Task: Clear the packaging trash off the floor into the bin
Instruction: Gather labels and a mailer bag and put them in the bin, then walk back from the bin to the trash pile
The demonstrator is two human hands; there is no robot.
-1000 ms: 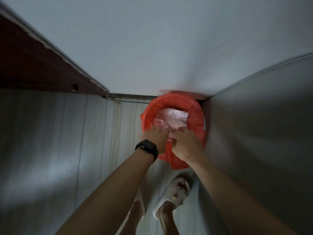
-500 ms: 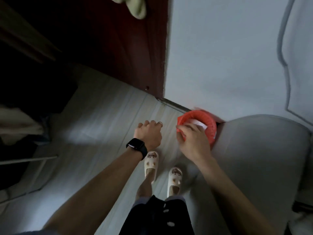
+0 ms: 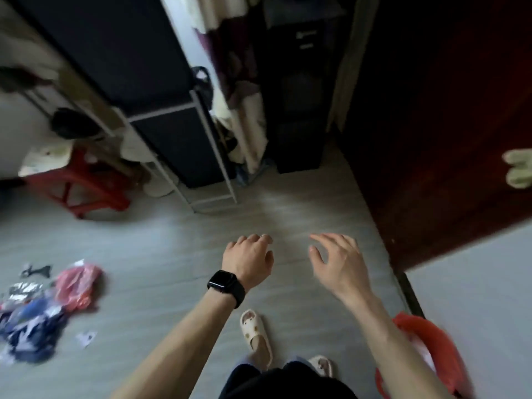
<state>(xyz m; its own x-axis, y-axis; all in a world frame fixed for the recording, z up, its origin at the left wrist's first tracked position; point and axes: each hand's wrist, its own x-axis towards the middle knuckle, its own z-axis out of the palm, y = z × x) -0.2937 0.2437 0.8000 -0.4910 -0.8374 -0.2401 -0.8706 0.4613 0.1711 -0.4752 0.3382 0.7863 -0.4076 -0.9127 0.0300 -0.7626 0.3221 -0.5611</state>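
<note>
The bin [image 3: 437,338], lined with a red bag, stands at the lower right against the pale wall, partly behind my right forearm. A heap of packaging trash [image 3: 31,323] in blue, silver and white lies on the floor at the far left, with a pink-red wrapper [image 3: 77,283] at its upper edge and a small white scrap [image 3: 86,338] beside it. My left hand [image 3: 247,260], with a black watch on the wrist, hangs over the floor with loosely curled fingers and holds nothing. My right hand [image 3: 336,260] is spread beside it, also holding nothing.
A red plastic stool [image 3: 77,185] stands at the left, a white-framed dark rack [image 3: 184,133] behind it. A dark red door [image 3: 437,139] fills the right. Hanging cloth and a black unit [image 3: 296,110] are at the back. My slippered feet [image 3: 256,332] are below.
My view has swung left, away from the bin toward the room. Both hands came out of the bin and now hang over the floor, holding nothing. The trash heap has come into view.
</note>
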